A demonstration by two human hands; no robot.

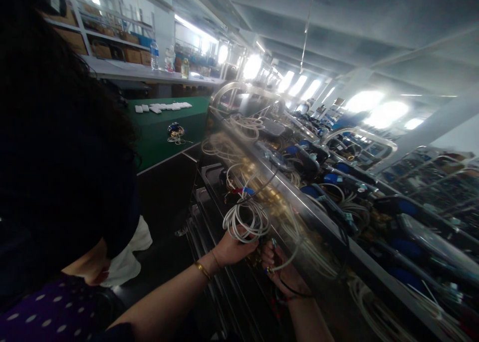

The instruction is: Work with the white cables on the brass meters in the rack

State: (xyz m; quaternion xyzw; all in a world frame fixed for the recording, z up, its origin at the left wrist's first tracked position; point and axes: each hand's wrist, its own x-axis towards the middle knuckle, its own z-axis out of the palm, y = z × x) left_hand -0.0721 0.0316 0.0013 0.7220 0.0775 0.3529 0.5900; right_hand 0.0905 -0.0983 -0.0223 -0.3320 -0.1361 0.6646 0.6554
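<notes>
Where the view begins, at lower left, a dark head of hair and a dotted purple sleeve of a person fill the foreground, and whether they belong to the wearer or to a co-worker cannot be told. Just beyond, the left hand, with a gold bangle at the wrist, is seen closed about the lower loops of a coil of white cable, the fingers curled together around the strands. The right hand, close beside it and wearing a dark band at the wrist, is partly blurred; its fingers appear to pinch a single pale strand near a small brass-coloured part, though this cannot be confirmed. The coil hangs against the near side of a metal rack. It is judged light, limp and springy, liable to snag on neighbouring wires; hold is best taken around the bundled loops, not at the red and blue connector ends. Further along, the rack is crowded with like coils and blue-capped units. Beyond, a green-topped bench carries white blocks, and bottles stand on a far shelf.
</notes>
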